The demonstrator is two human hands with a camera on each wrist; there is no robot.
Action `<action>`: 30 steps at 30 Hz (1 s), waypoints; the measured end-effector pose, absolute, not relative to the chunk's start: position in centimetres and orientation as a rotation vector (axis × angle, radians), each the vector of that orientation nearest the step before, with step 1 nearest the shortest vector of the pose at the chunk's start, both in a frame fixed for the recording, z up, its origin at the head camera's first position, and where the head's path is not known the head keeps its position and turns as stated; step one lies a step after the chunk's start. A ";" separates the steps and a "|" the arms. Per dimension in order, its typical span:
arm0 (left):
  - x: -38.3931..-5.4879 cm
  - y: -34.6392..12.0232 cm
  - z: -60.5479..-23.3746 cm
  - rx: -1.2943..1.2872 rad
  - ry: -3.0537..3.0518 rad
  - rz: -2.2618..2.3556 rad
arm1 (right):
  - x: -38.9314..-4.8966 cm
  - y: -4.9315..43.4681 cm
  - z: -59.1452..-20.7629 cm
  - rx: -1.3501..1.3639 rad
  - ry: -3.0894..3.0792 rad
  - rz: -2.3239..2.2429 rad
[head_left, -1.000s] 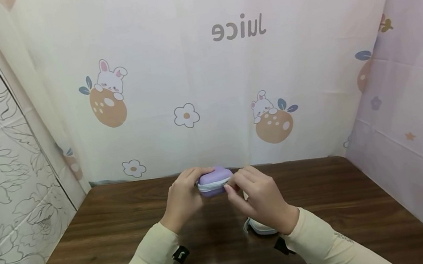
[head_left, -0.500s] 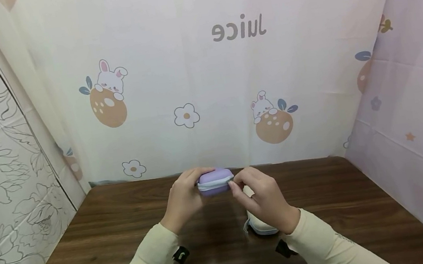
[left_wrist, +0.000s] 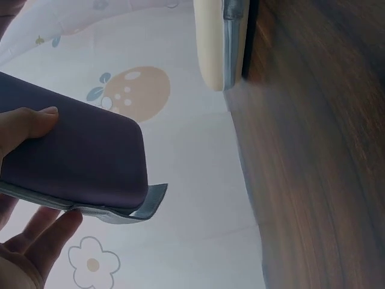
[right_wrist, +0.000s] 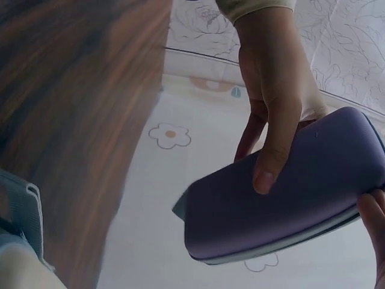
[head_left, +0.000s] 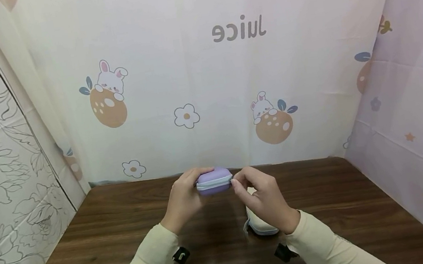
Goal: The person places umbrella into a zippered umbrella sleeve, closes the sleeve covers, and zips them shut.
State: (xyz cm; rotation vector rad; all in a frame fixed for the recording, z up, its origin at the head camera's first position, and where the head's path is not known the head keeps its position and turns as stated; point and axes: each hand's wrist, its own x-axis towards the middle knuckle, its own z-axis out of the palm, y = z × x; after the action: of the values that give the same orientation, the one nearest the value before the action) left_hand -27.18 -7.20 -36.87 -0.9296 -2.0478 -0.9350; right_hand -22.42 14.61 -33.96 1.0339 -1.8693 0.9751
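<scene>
A small purple zip case [head_left: 213, 181] with a pale zipper band is held up above the table. My left hand [head_left: 181, 195] grips its left end, thumb on one broad face and fingers on the other side, as the left wrist view shows. At the case's right corner my right hand [head_left: 261, 195] pinches with thumb and forefinger at the zipper; the zipper pull itself is hidden by the fingertips. In the right wrist view only the right fingertips [right_wrist: 374, 220] show, against the case's edge. A fabric loop [left_wrist: 153, 201] sticks out at one end of the case.
A cream zip case [head_left: 260, 223] with a grey-blue zipper stands on the dark wooden table [head_left: 131, 251], partly behind my right hand. A printed curtain [head_left: 185, 63] hangs at the table's far edge, and side walls rise left and right.
My right hand's fingertips have slid a little to the right along the zipper, from the front face to the case's right corner. The left hand has stayed almost still.
</scene>
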 end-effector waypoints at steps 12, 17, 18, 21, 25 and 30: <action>-27.6 -7.2 -36.9 -0.928 -2.011 -0.947 | -22.2 14.4 -34.3 0.968 -1.926 1.164; -27.5 -7.2 -36.9 -0.943 -2.004 -0.986 | -22.1 14.5 -34.2 0.924 -1.957 1.236; -27.5 -7.2 -37.0 -0.945 -2.004 -0.994 | -22.1 14.5 -34.3 0.915 -1.965 1.245; -27.5 -7.2 -37.0 -0.952 -2.009 -1.027 | -22.2 14.6 -34.4 0.901 -1.976 1.266; -27.5 -7.1 -37.1 -0.975 -1.995 -1.078 | -22.2 14.5 -34.3 0.911 -1.967 1.264; -27.5 -7.1 -37.0 -0.992 -1.982 -1.130 | -22.0 14.2 -34.0 0.915 -1.968 1.261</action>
State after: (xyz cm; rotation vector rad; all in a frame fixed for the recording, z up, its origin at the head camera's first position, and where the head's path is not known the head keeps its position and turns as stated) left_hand -27.54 -7.09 -37.05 -0.9923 -1.9820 -1.1297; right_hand -21.98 14.23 -33.96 0.9148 -1.9681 1.2609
